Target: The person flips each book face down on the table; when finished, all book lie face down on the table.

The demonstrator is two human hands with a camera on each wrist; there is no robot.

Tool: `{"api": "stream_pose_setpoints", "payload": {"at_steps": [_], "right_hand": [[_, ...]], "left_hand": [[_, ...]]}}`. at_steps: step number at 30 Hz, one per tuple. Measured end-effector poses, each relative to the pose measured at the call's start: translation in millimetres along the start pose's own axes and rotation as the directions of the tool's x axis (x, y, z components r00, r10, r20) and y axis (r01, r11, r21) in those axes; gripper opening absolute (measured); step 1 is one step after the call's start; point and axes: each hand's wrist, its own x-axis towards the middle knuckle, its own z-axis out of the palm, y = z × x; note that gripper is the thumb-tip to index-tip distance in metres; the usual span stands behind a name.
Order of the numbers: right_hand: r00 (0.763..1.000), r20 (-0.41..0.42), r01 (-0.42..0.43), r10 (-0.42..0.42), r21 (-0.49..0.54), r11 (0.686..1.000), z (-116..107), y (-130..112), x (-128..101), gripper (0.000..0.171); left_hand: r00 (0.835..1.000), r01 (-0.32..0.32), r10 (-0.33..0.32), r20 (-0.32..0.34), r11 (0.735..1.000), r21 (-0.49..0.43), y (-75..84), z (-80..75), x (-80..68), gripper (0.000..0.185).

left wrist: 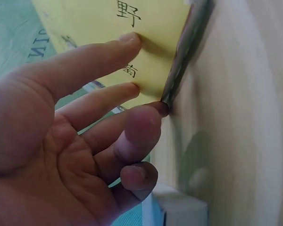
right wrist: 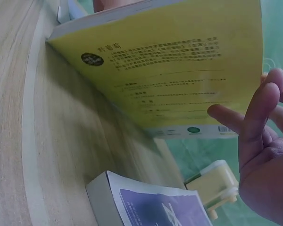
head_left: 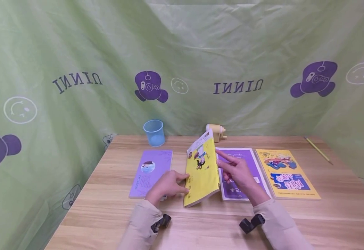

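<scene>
A yellow book [head_left: 202,173] stands tilted on a long edge between my two hands in the head view. At its lower left, my left hand [head_left: 166,185] touches the cover; straight fingers [left wrist: 99,101] press the same face in the left wrist view, with another fingertip by the book's bottom edge. My right hand [head_left: 239,172] holds the book's upper right edge, its thumb at that edge. One extended finger lies against the text-covered back cover [right wrist: 155,84] in the right wrist view, while the other fingers are curled off it.
A lilac book [head_left: 163,161] lies to the left. Right of the yellow book lie a purple-covered book [head_left: 257,170] and an orange book [head_left: 283,168]. Behind stand a blue cup [head_left: 155,137] and a cream pencil sharpener [head_left: 216,130]. At the far right lies a pencil [head_left: 317,149].
</scene>
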Motion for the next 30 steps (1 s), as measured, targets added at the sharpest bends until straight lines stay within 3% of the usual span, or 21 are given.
{"api": "stream_pose_setpoints", "payload": {"at_steps": [10, 30], "right_hand": [[0.998, 0.057, 0.025, -0.030, 0.092, 0.995, 3, -4, -4, 0.058], [0.997, 0.014, 0.075, -0.074, -0.054, 0.996, 10, -14, -8, 0.053]], "left_hand": [[0.999, -0.021, 0.022, 0.039, 0.999, -0.024, 3.3, 10.1, 1.6, 0.063], [0.996, -0.067, 0.070, 0.052, 0.996, -0.057, 11.8, 20.8, 1.4, 0.065]]}}
